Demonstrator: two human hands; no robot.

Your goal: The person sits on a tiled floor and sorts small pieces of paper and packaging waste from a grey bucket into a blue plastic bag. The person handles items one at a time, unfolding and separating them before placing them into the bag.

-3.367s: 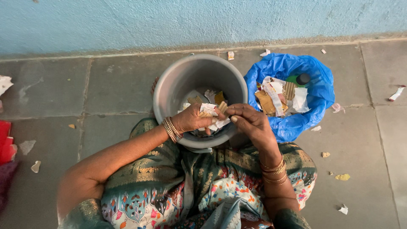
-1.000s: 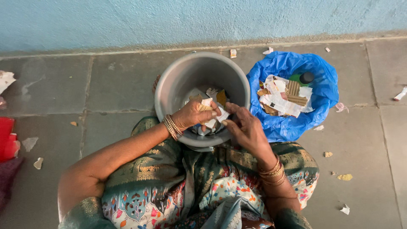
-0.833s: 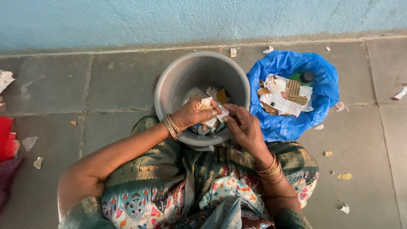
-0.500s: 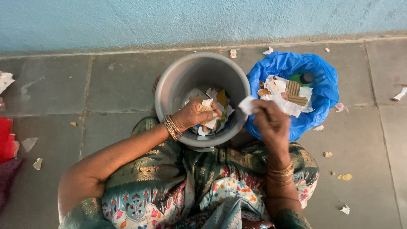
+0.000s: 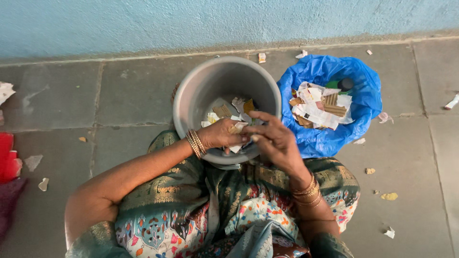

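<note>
Just beyond your right hand (image 5: 275, 141), the blue bag (image 5: 363, 91) holds torn white printed wrappers (image 5: 313, 112), ribbed brown cardboard pieces (image 5: 332, 102) and what looks like a green bottle with a dark cap (image 5: 340, 84). Your left hand (image 5: 220, 134) grips similar white and tan packaging scraps (image 5: 236, 129).

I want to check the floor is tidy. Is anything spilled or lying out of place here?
Yes. Small torn scraps lie scattered on the grey floor tiles, right of the blue bag, along the wall and at the far left, outside both the bag and the grey bucket. Both hands work over the bucket.
</note>
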